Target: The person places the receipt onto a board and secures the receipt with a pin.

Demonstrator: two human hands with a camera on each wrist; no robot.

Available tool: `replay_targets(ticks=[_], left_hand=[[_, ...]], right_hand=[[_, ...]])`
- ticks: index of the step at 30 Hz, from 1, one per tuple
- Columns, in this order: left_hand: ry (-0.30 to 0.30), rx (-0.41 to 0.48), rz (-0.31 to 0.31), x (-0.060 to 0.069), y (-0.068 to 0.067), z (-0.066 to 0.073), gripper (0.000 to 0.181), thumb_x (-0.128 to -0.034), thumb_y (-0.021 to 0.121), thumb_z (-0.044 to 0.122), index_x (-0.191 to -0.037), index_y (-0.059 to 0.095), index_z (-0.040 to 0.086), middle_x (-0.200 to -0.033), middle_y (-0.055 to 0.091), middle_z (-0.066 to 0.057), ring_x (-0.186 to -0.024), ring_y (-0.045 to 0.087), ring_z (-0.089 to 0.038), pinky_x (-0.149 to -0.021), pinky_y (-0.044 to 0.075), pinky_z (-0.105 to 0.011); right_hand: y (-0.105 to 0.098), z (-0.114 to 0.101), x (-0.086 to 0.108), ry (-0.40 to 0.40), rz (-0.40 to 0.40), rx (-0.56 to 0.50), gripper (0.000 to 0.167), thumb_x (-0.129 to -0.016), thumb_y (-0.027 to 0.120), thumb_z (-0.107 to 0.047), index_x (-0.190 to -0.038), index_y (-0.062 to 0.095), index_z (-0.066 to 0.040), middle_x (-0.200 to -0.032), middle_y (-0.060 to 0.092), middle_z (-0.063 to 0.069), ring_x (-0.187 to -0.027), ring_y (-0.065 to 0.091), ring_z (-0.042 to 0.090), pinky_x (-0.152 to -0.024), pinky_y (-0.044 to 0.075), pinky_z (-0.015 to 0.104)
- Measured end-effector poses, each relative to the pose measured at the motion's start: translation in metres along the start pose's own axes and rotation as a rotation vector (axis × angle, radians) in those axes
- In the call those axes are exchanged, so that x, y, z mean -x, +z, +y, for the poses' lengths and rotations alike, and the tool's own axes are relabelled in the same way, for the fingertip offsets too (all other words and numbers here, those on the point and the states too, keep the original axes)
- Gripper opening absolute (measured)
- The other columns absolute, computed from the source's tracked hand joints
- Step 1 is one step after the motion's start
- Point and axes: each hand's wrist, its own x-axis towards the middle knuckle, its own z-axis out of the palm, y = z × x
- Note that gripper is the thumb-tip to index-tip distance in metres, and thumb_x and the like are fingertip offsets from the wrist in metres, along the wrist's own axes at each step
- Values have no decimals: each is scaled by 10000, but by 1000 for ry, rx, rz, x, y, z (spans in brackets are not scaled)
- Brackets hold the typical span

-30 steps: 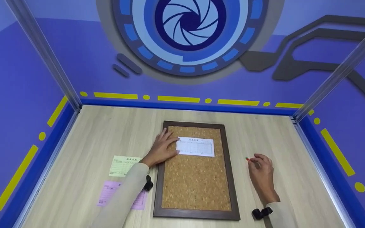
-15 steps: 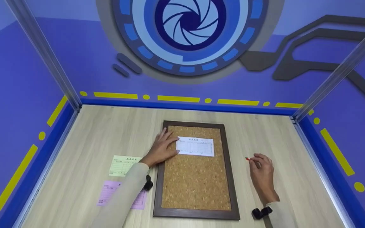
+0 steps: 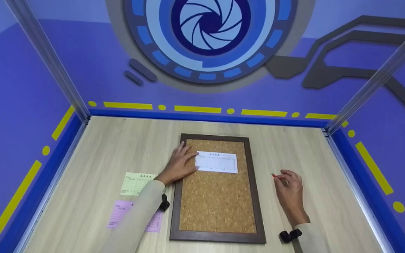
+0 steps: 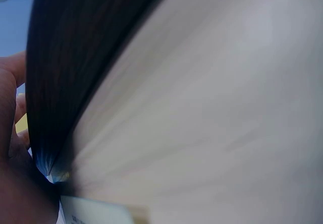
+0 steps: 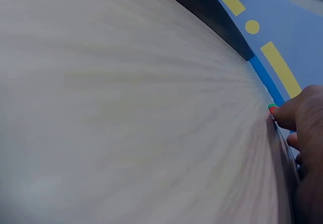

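In the head view a cork board [image 3: 216, 203] with a dark brown frame lies on the table. A white printed slip [image 3: 216, 162] lies flat near its top. My left hand [image 3: 178, 167] rests across the board's left edge, fingers spread, with fingertips and thumb touching the slip's left side. To the right of the board, my right hand [image 3: 289, 188] pinches a small red push pin [image 3: 274, 175] between thumb and forefinger. In the right wrist view a bit of green shows beside the red at the thumb tip; whether it is a second pin I cannot tell.
Left of the board lie a green slip [image 3: 135, 183] and a purple slip [image 3: 120, 214], both partly under the left sleeve [image 3: 135, 214]. Blue-purple walls with metal corner posts enclose the wooden table [image 3: 100, 158] at the back and sides.
My right fingers have shifted slightly round the push pin, and less green shows beside it in the head view. The left hand, slip and board have stayed in place.
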Motion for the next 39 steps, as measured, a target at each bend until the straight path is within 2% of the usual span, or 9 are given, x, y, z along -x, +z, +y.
replay_targets(ticks=[2,7,9,11,19,27,32,35,39], left_hand=[[9,14,7,-1,2,-4,652,-979,772,412,-1533,641,94,-1726,388,-237,-1676,88,-494,-1317,50,-717],[23,32,20,-3,7,-13,665,-971,769,460,-1533,650,126,-1740,382,-209,-1682,81,-476,-1324,38,-700],[26,34,25,-3,9,-15,668,-964,773,463,-1529,654,126,-1738,384,-213,-1679,88,-485,-1319,50,-709],[23,32,25,-3,9,-15,672,-964,772,465,-1532,651,128,-1740,382,-211,-1680,83,-485,-1316,49,-716],[9,32,16,-3,7,-12,672,-960,777,442,-1539,645,130,-1749,369,-206,-1684,72,-476,-1321,41,-709],[17,28,25,-3,7,-11,664,-954,784,431,-1528,653,125,-1740,383,-209,-1681,82,-480,-1320,46,-709],[-7,-5,-1,-1,3,-3,651,-971,770,404,-1541,640,117,-1748,369,-209,-1683,75,-479,-1322,47,-707],[-16,-25,-16,0,0,3,637,-984,768,377,-1545,633,107,-1745,368,-222,-1681,80,-488,-1322,55,-707],[6,-6,0,0,-1,4,619,-984,775,344,-1525,642,75,-1725,381,-261,-1667,97,-525,-1306,62,-740]], right_hand=[[0,0,0,-3,2,3,72,-981,811,-15,-966,782,49,-1321,692,184,-1324,547,341,-1015,430,104],[0,2,-3,-40,-5,11,75,-967,812,21,-1026,787,60,-1293,693,222,-1312,540,399,-1099,407,461],[0,3,-4,-63,-9,21,100,-957,816,37,-1041,785,80,-1275,688,248,-1297,533,433,-1097,398,535],[1,2,-5,-83,-8,31,114,-944,823,49,-1042,785,92,-1261,685,266,-1285,528,454,-1090,393,553],[2,0,-6,-84,19,28,72,-924,845,47,-971,792,59,-1242,700,241,-1255,540,427,-1038,400,481],[1,0,-5,-45,9,7,60,-937,838,39,-940,778,47,-1257,698,237,-1283,535,409,-1068,399,464],[0,-5,-5,-29,7,-24,62,-949,841,9,-938,785,35,-1265,706,211,-1282,543,359,-1055,424,347],[0,-10,-7,-61,-1,-29,51,-957,828,7,-946,790,38,-1266,707,208,-1280,552,364,-1037,410,253],[0,-15,-10,-118,-25,-49,29,-960,807,48,-964,781,61,-1257,701,233,-1272,555,387,-1015,390,100]])
